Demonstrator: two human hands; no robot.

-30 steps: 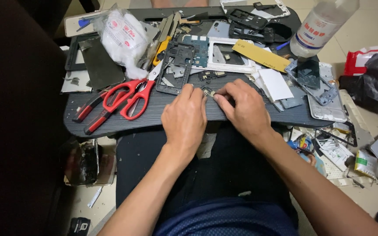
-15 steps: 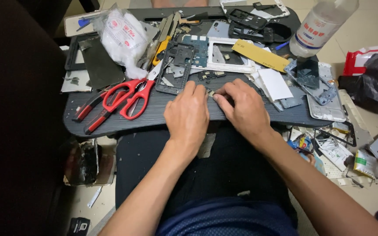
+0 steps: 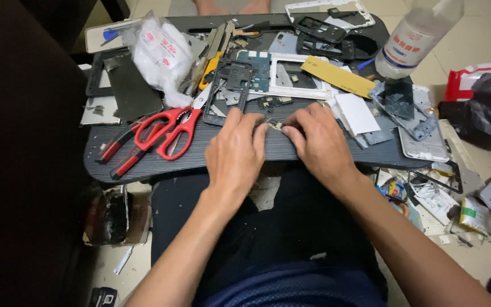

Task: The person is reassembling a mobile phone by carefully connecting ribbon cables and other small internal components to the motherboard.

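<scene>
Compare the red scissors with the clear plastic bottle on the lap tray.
The red scissors lie flat near the left hand; the clear plastic bottle stands at the tray's far right corner, beyond the right hand. The scissors have opaque red handles; the bottle is see-through with a label. Neither is touched by a hand.

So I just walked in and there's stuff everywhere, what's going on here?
A person sits with a dark lap tray across their knees, strewn with taken-apart phone parts. The left hand and the right hand pinch a small component between their fingertips near the tray's front edge. Red scissors lie just left of the hands, a clear bottle stands at the far right.
</scene>
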